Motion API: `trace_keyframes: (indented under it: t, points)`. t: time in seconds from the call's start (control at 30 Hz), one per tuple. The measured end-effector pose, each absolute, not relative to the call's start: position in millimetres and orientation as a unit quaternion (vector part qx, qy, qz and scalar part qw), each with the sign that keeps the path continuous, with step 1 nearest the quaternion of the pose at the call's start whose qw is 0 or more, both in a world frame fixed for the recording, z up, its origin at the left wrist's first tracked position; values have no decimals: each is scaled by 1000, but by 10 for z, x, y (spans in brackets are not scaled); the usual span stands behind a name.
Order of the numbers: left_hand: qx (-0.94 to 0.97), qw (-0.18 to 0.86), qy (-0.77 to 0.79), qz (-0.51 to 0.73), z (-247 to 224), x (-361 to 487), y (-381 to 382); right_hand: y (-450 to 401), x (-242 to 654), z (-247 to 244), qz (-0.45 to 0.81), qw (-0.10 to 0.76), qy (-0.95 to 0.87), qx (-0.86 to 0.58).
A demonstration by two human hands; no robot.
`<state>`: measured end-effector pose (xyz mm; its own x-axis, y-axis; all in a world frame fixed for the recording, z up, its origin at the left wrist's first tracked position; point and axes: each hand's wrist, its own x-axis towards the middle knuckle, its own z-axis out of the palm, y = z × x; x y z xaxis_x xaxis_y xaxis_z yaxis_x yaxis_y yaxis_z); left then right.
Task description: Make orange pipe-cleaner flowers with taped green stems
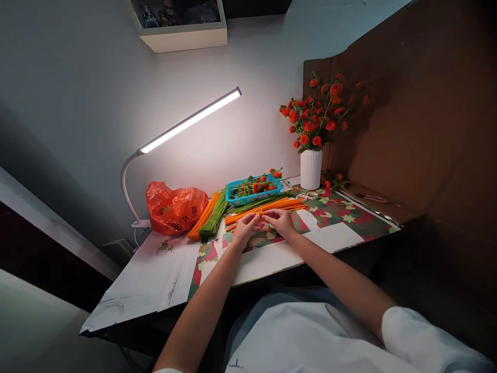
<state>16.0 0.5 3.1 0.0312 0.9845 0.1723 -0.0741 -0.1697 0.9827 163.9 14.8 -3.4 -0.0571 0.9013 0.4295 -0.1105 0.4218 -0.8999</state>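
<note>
My left hand (247,228) and my right hand (280,221) meet over the table, fingertips close together and pinched around a small orange piece (261,213). Its exact shape is too small to make out. Just behind the hands lies a bundle of orange stems (289,204), partly hidden by the fingers. Green stems (243,207) lie behind that bundle, in front of a blue basket (252,198) with red-orange flowers and green leaves. Left of the hands, an orange bundle (205,217) and a green bundle (216,217) lie side by side.
A red plastic bag (174,207) sits at the back left beside a lit lamp (192,120). A white vase (310,170) of red-orange flowers stands at the back right, near tape rolls (311,196) and a cardboard panel (419,119). The table's front edge (272,273) is near my body.
</note>
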Motion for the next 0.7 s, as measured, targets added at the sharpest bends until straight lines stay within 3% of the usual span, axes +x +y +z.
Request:
trace_keyframes:
  t: [0.13,0.23,0.7]
  points:
    - [496,482,428,582,8,131,30,100,1652,-26,185,610,-711,-296]
    - [486,478,425,595,-3,126,39,81,1632,-30,92,586,-750,-294]
    - [574,444,394,563,-17,176,-17,126,1587,-89,44,519,-793,-317]
